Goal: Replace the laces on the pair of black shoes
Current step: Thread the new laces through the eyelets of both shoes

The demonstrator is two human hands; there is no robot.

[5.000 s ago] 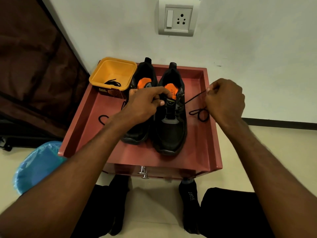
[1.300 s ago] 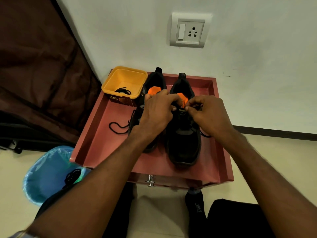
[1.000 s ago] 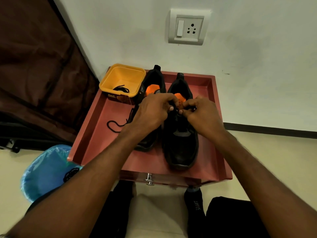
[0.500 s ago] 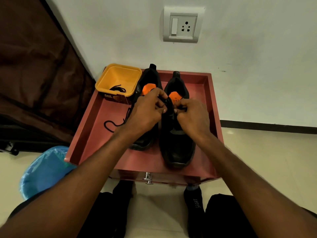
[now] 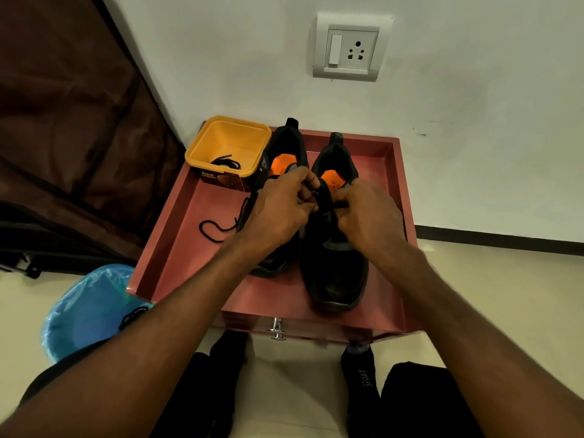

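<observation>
Two black shoes with orange insoles stand side by side on a red tray-topped stand. Both my hands meet over the tongue of the right shoe. My left hand pinches the black lace at the top eyelets, and my right hand pinches the lace from the other side. The lace between my fingers is mostly hidden. The left shoe lies partly under my left wrist, and its loose black lace trails onto the tray to the left.
A yellow tub holding another black lace stands at the tray's back left corner. A blue-lined bin sits on the floor to the left. The wall with a socket is right behind the tray. A drawer knob sticks out below.
Five seconds ago my right hand held the lace pulled out to the right; it has since come in to the right shoe's tongue. Over the last second both hands stay there, fingers shifting slightly.
</observation>
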